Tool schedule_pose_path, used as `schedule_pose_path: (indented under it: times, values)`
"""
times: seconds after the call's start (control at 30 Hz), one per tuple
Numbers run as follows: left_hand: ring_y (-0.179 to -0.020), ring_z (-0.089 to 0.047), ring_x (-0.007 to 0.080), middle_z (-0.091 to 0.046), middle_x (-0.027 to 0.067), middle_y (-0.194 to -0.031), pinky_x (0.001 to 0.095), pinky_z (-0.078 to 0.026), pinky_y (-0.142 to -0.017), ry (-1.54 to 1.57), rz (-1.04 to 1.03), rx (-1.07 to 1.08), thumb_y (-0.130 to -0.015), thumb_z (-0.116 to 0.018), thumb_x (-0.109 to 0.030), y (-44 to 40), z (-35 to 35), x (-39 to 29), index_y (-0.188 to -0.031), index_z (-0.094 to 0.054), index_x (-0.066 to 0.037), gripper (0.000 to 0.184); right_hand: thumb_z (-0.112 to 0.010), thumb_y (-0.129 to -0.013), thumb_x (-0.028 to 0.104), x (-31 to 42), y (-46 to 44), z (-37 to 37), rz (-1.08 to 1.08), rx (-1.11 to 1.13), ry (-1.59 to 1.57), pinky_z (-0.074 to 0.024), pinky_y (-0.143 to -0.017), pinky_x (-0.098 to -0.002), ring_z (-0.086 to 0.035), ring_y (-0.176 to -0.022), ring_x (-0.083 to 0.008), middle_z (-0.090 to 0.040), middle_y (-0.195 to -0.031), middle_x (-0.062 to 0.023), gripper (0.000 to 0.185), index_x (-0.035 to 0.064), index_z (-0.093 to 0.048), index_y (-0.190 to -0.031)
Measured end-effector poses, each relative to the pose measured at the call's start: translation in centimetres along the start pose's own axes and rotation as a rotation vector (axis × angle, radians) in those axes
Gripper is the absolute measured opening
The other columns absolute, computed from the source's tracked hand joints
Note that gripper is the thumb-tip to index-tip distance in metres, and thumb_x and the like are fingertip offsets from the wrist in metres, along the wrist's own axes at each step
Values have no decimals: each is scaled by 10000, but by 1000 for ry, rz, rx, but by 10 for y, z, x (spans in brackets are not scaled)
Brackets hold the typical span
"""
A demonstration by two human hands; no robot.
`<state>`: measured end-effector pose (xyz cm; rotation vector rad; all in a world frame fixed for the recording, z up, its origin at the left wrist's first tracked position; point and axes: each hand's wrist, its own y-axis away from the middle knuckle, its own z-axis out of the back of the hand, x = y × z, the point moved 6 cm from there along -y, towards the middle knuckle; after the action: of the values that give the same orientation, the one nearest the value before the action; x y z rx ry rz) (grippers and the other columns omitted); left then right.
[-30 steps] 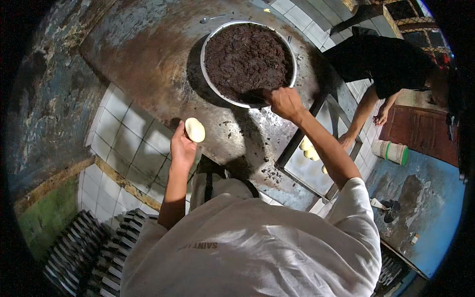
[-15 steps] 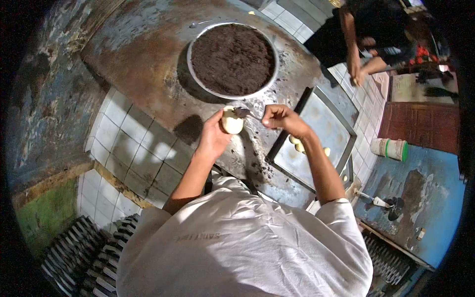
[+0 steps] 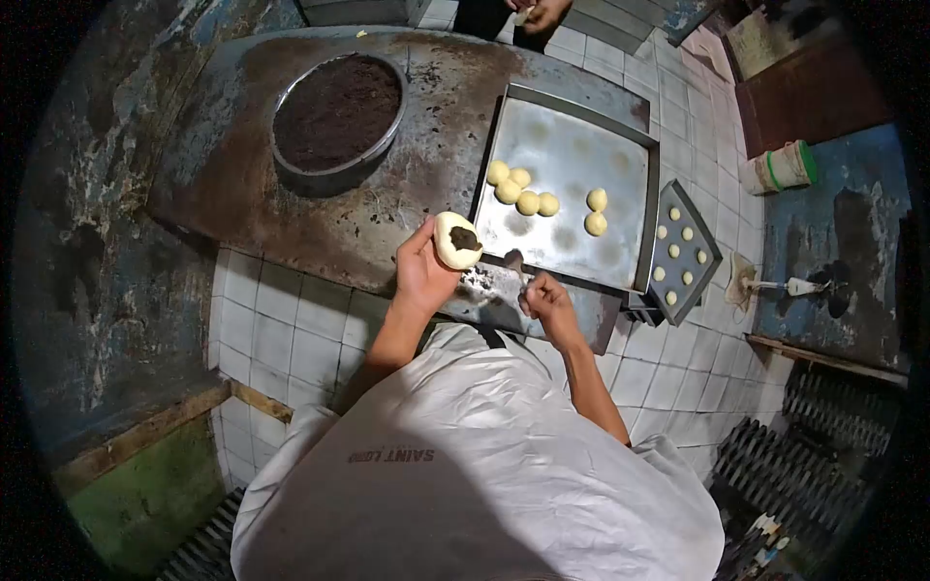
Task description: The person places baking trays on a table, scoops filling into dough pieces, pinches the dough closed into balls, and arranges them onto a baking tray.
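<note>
A flattened piece of pale dough (image 3: 457, 241) rests in my left hand (image 3: 422, 274), with a dark lump of filling (image 3: 464, 238) on its middle. My right hand (image 3: 550, 308) is closed round the handle of a small spoon (image 3: 515, 262), whose dark-smeared tip points up near the front edge of a metal tray (image 3: 591, 257). Several round dough balls (image 3: 528, 202) lie in that tray. Farther left stands a round metal basin (image 3: 278, 160) full of dark, crumbly filling (image 3: 339, 111).
A smaller dark tray (image 3: 694, 254) with several small dough pieces sits right of the large tray. Another person's hands (image 3: 541, 14) show at the top edge. A white bucket with a green rim (image 3: 781, 168) lies at the right, near a fan (image 3: 831, 289).
Dark filling now sits on the dough, and the spoon in my right hand has moved away from it. The view has swung right, showing more of the trays and dough balls.
</note>
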<state>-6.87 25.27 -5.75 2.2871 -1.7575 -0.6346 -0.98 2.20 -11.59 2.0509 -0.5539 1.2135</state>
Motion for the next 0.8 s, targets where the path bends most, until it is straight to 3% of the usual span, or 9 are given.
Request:
schedule_pose_path:
  times: [0.13, 0.3, 0.37, 0.47, 0.5, 0.57, 0.63, 0.77, 0.8]
  values:
    - [-1148, -614, 302, -648, 140, -1198, 480, -467, -1051, -25, 72, 31, -1066, -482, -285, 12, -17, 40, -1244, -573, -14, 337, -676, -943, 126, 53, 7, -34, 64, 70, -4, -426, -647, -272, -520, -697, -110, -574, -773, -12, 121, 45, -600, -897]
    - [-1129, -623, 297, -665, 135, -1170, 492, -468, -1042, -52, 67, -70, -1059, -502, -316, 35, -26, 39, -1184, -605, -34, 326, -698, -941, 126, -30, 10, 25, 13, -101, 67, -408, -599, -269, -510, -661, -92, -560, -728, 14, 120, 46, -623, -893]
    - [-1200, -589, 295, -637, 137, -1256, 476, -442, -1074, -61, 50, 0, -1061, -496, -309, 37, -20, 31, -1286, -569, -30, 365, -680, -949, 126, -67, 14, 50, -45, -99, -3, -410, -585, -271, -504, -638, -84, -560, -701, 17, 120, 36, -637, -883]
    - [-1206, -578, 317, -632, 153, -1248, 509, -430, -1068, -109, 33, 47, -1032, -512, -460, 42, -32, 31, -1267, -560, -31, 492, -665, -938, 150, -80, 23, 69, 25, -197, 714, -475, -646, -357, -594, -679, -209, -667, -793, -114, 169, -19, -676, -933]
    - [-1206, -578, 317, -632, 153, -1248, 509, -430, -1068, -111, 35, 52, -1032, -512, -460, 42, -33, 31, -1267, -560, -31, 492, -665, -938, 150, -75, 18, 68, 29, -200, 714, -475, -646, -357, -594, -679, -209, -667, -793, -114, 169, -19, -676, -933]
    - [-1221, -572, 317, -620, 163, -1280, 485, -412, -1096, -90, 96, 58, -999, -555, -517, 42, -34, 37, -1304, -544, -10, 592, -665, -924, 156, -36, 12, 43, 459, -339, 1155, -508, -807, -403, -664, -906, -292, -692, -1014, -178, 202, -17, -686, -1026]
    - [-1226, -571, 320, -619, 165, -1280, 485, -415, -1093, -102, 115, 61, -992, -556, -536, 38, -30, 40, -1297, -546, -9, 609, -643, -967, 225, 15, 8, 7, 498, -355, 898, -484, -973, -382, -632, -1161, -296, -666, -1210, -208, 303, 4, -679, -1172]
    - [-1144, -618, 286, -637, 146, -1241, 464, -495, -1002, -267, 141, 64, -1010, -516, -546, 33, -45, 48, -1246, -567, -26, 573, -385, -1078, 537, 90, -5, -72, 28, 67, -72, -451, -1032, -377, -537, -1257, -204, -587, -1369, -78, 604, 108, -492, -1489]
    - [-1098, -639, 239, -644, 123, -1203, 381, -519, -953, -353, 88, 63, -1013, -582, -421, 30, -45, 44, -1221, -575, -28, 444, -315, -1069, 601, 85, -15, -82, -70, 175, -189, -437, -1049, -366, -488, -1302, -186, -537, -1412, -50, 660, 138, -450, -1520]
